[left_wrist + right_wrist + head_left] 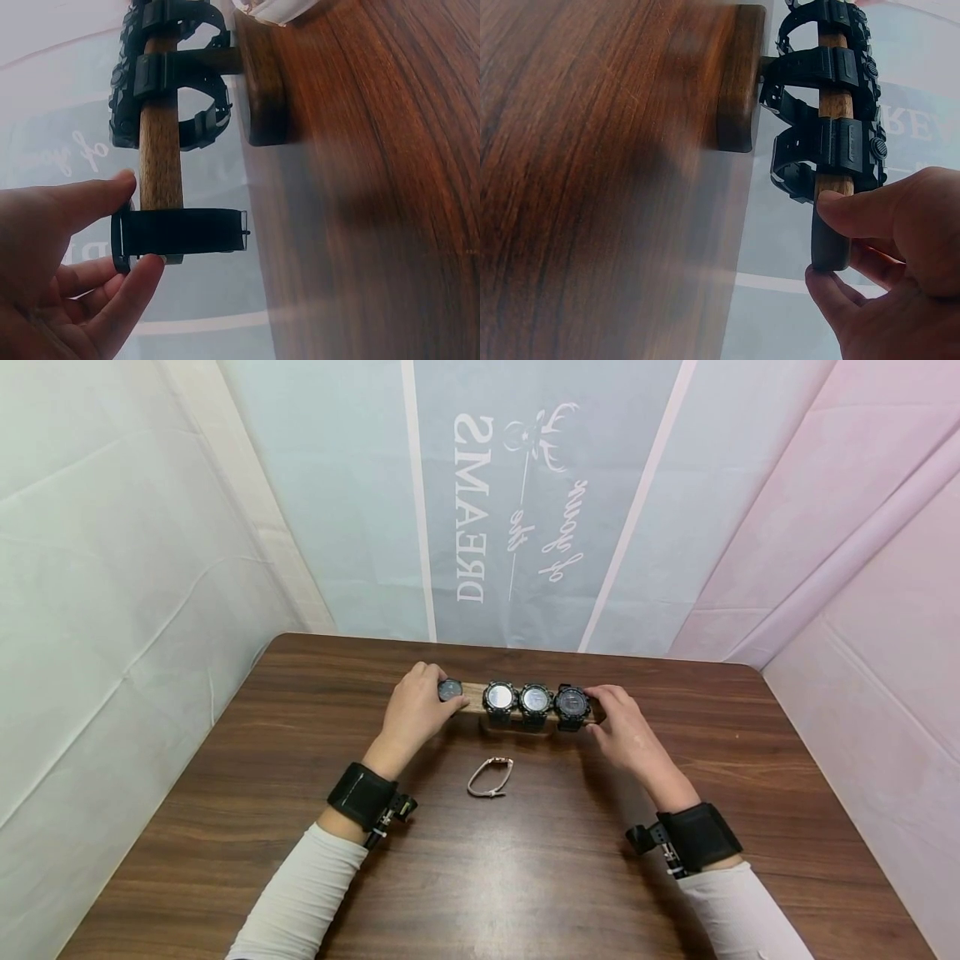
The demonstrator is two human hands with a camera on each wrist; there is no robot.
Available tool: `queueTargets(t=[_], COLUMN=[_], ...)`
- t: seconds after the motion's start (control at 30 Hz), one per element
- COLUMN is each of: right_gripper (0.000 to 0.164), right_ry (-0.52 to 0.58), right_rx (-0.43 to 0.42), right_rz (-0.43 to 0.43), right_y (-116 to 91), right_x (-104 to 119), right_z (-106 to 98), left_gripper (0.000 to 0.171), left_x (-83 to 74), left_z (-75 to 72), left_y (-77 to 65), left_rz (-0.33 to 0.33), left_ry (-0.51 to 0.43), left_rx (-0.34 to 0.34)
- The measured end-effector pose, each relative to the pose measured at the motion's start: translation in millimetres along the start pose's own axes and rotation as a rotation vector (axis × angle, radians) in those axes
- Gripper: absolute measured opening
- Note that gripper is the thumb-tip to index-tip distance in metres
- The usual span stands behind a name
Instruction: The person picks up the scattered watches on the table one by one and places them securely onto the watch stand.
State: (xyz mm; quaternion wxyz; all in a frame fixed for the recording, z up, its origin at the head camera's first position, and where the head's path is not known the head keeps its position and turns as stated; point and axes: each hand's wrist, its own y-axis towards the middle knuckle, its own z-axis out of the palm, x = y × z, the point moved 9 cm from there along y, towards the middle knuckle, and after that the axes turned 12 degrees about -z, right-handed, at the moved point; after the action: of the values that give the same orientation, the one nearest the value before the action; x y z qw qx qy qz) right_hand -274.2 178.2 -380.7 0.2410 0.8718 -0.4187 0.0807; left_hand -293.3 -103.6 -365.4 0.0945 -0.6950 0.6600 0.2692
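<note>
A wooden watch stand point(472, 698) holds several watches along its bar. At its left end my left hand point(411, 708) pinches the round dark watch point(450, 690) between thumb and fingers. In the left wrist view that watch's black strap point(184, 231) loops around the bar end. My right hand point(628, 733) grips the dark right end of the bar point(830, 244), thumb on the near side and fingers behind and below. Between the hands sit three chunky black watches, including a bright-faced watch point(500, 697), a middle watch point(536, 698) and a dark-faced watch point(572, 702).
A slim light-coloured watch point(487, 792) lies on its side on the brown wooden table point(480, 877), nearer than the stand. The stand's base point(740, 90) rests on the table. A printed curtain point(517, 510) hangs behind the table's far edge.
</note>
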Motion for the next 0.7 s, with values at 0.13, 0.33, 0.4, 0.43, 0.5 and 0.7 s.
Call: queueTargets(t=[0.13, 0.33, 0.4, 0.43, 0.5, 0.7], right_gripper=[0.054, 0.053, 0.053, 0.053, 0.053, 0.053], right_ry=[0.001, -0.001, 0.000, -0.001, -0.002, -0.004], right_rx=[-0.001, 0.000, 0.000, 0.000, -0.002, -0.012], right_rz=[0.000, 0.004, 0.008, 0.011, 0.016, 0.009], right_y=[0.0, -0.2, -0.1, -0.2, -0.3, -0.8], right_x=[-0.9, -1.5, -1.9, -2.3, -2.6, -1.5], right_z=[0.4, 1.4, 1.7, 1.9, 1.8, 0.1], left_gripper=[0.047, 0.048, 0.047, 0.046, 0.045, 0.042], left_x=[-2.6, -4.1, -4.3, -4.4, -4.8, -9.9], left_z=[2.7, 5.1, 5.2, 5.2, 5.2, 5.7], left_y=[-0.4, -0.8, -1.0, -1.2, -1.8, -4.8], left_rz=[-0.002, -0.008, -0.007, -0.007, -0.007, 0.014], left_ry=[0.001, -0.004, -0.005, -0.005, -0.001, -0.001], left_rx=[0.007, 0.023, 0.024, 0.024, 0.023, 0.024])
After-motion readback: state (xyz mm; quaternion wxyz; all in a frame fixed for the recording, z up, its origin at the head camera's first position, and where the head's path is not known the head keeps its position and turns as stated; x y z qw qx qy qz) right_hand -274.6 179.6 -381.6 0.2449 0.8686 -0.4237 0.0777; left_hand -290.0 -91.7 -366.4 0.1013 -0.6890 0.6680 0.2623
